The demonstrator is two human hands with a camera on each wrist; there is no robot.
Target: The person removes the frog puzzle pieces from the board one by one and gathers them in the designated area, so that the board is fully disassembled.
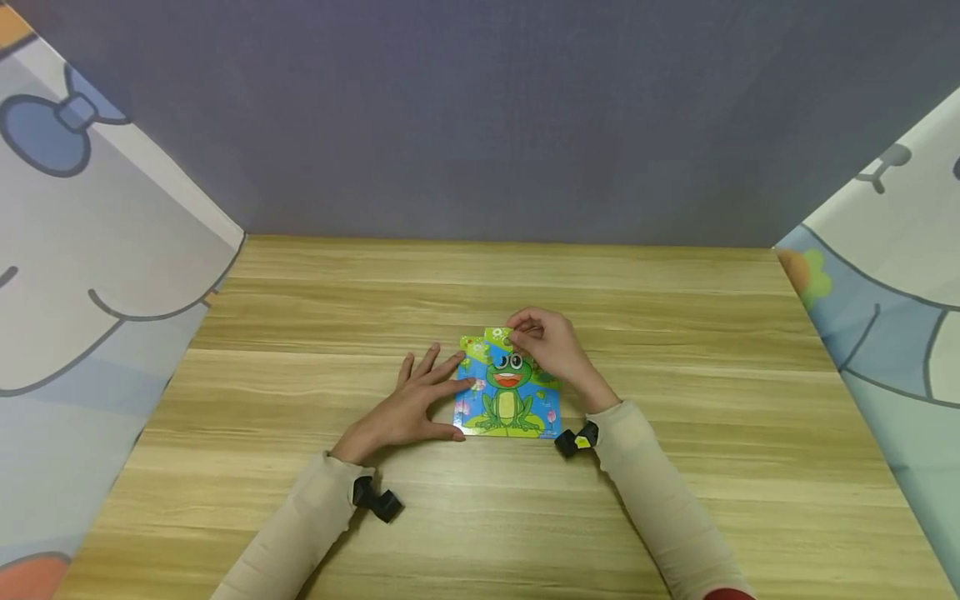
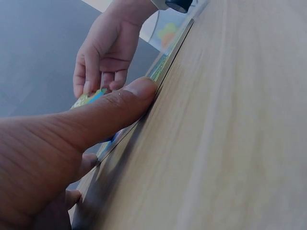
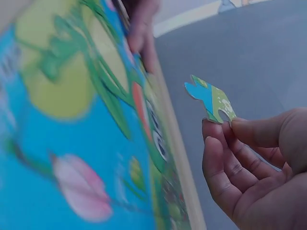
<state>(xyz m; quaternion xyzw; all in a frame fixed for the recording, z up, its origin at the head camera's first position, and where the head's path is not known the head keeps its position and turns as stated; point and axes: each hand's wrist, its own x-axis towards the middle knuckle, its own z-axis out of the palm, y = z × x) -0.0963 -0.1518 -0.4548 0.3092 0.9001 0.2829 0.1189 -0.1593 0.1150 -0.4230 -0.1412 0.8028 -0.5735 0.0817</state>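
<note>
A frog jigsaw puzzle [image 1: 507, 404] lies on the wooden table, showing a green frog on a blue ground. My right hand [image 1: 551, 343] is over its far edge and pinches a green and blue puzzle piece [image 3: 211, 98] between thumb and fingertips. The right wrist view has this piece raised off the board, with its notched outline showing. My left hand [image 1: 416, 402] lies spread at the puzzle's left side, its fingertips on the border. In the left wrist view the left thumb [image 2: 136, 91] rests along the puzzle's edge.
The wooden table [image 1: 480, 525] runs back to a dark grey wall [image 1: 510, 125]. Panels with cartoon prints stand at the left [image 1: 112, 250] and right [image 1: 885, 292]. Both forearms wear beige sleeves, with small black devices [image 1: 378, 500] at the wrists.
</note>
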